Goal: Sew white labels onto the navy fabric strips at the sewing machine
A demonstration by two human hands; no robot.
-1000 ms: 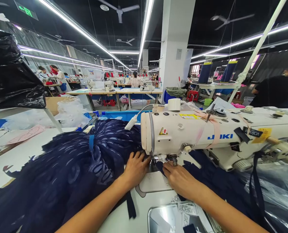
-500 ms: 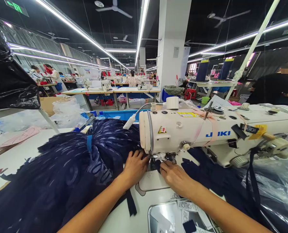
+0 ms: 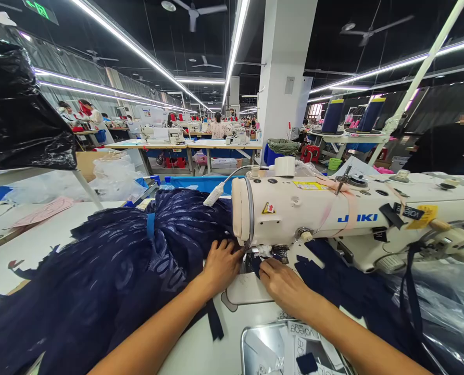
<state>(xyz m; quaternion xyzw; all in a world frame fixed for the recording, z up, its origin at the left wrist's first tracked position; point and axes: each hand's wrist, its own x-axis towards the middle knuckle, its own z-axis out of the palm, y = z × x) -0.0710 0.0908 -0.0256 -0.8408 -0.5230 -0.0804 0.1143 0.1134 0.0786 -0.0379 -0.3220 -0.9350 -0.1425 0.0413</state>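
A white sewing machine (image 3: 317,208) marked JUKI stands in front of me, with a small piece of navy fabric (image 3: 255,264) under its needle area. To the left of the presser foot, my left hand (image 3: 222,264) is closed with bent fingers at the navy fabric, its fingertips partly hidden by the machine head. My right hand (image 3: 280,278) pinches the edge of the small navy piece just right of the needle. Beside my left forearm lies a large heap of navy lace garment pieces (image 3: 110,276), tied with a blue band (image 3: 150,226).
A metal tray (image 3: 263,344) with white labels sits in the tabletop before me. More navy strips (image 3: 341,281) lie behind my right arm, near clear plastic (image 3: 450,297). A black plastic bag (image 3: 24,109) is at left. Thread cones (image 3: 332,117) and other people's sewing tables stand beyond.
The view has shifted slightly left, so everything appears a little farther right. Both hands stay close to the needle, and a bit more of the small navy piece shows between them.
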